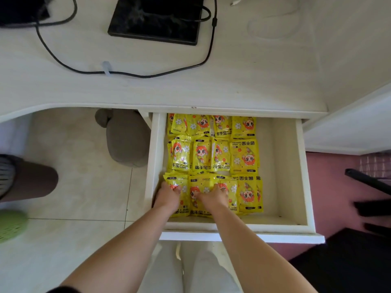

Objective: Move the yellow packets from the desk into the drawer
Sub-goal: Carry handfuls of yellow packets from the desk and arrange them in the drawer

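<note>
In the open drawer [285, 166], the yellow packets [213, 155] lie in 3 rows that fill the left and middle of the floor, from under the desk edge to the front wall, while a strip along the right wall is bare. Both hands are down on the front row: the left hand [168, 196] rests near the front-left corner, the right hand [212, 197] just beside it toward the middle. The fingers of each are curled downward with the tips pressed into the packets; whether they pinch a packet's edge or only push it flat cannot be told from here, since the knuckles hide the tips. The desk [190, 87] shows no yellow packets on the part in view, only a black cable [131, 75] looping across it and a flat black device [157, 20] near the back edge, so the move looks close to done and the hands seem to be settling the last packets. The risk from here lies in the crowding: several packets overlap or stand slightly tilted, and a downward push at the front-left corner could slide neighbours over one another or ride one up against the left wall. A raised packet near the back row might catch under the desk edge when the drawer closes.
</note>
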